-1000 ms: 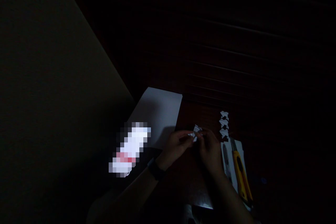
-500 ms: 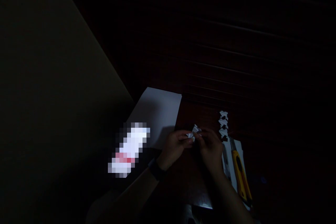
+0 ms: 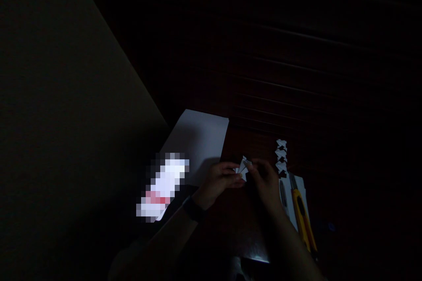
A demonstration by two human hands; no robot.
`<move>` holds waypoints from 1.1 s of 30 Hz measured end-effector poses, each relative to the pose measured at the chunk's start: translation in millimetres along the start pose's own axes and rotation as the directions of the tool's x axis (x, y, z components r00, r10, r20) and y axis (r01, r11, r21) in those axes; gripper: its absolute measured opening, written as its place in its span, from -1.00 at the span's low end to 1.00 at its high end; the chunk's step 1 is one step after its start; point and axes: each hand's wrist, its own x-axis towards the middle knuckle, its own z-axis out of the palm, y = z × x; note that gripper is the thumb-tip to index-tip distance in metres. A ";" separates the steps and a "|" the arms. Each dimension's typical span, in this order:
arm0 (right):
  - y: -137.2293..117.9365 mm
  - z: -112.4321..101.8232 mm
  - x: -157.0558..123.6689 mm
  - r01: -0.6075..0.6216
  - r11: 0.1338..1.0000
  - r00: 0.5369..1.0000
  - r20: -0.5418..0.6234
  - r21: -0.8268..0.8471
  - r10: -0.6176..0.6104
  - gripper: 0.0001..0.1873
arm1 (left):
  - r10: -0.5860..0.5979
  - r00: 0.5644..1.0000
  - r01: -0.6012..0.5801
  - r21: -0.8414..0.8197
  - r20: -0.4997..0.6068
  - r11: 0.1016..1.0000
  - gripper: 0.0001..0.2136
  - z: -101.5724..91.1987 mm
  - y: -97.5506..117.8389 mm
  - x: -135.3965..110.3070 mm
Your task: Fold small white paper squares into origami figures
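Observation:
The scene is very dark. My left hand (image 3: 219, 182) and my right hand (image 3: 266, 184) meet over a dark wooden table, both pinching a small folded white paper piece (image 3: 243, 166) between their fingertips. A dark band sits on my left wrist. Just right of my right hand, three similar small folded paper pieces (image 3: 281, 156) lie in a short column.
A white sheet of paper (image 3: 198, 145) lies left of my hands. A yellow utility knife (image 3: 301, 217) rests on a white strip at the right, beside a slim pen-like tool. A blurred bright patch lies at lower left. A pale wall fills the left side.
My hands have shifted slightly while working the small paper piece; it now shows a more pointed, upright shape between my fingertips. Nothing else has moved.

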 end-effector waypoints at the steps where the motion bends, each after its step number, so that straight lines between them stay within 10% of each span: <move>1: -0.6 -1.3 0.9 -0.025 1.000 0.999 0.028 0.016 0.025 -0.75 | -0.002 1.000 0.002 -0.002 0.013 1.000 -0.64 -0.8 0.5 0.2; 11: -2.2 -6.0 -2.3 -0.350 0.797 0.934 0.251 0.493 0.255 -0.72 | -0.060 0.992 0.072 -0.107 0.112 0.992 -0.68 -1.2 8.4 -3.3; 33: 9.8 -5.3 0.0 -0.384 0.808 0.923 0.215 0.447 0.320 -0.69 | 0.007 0.999 0.000 0.185 -0.042 0.983 -0.64 4.2 -0.4 0.5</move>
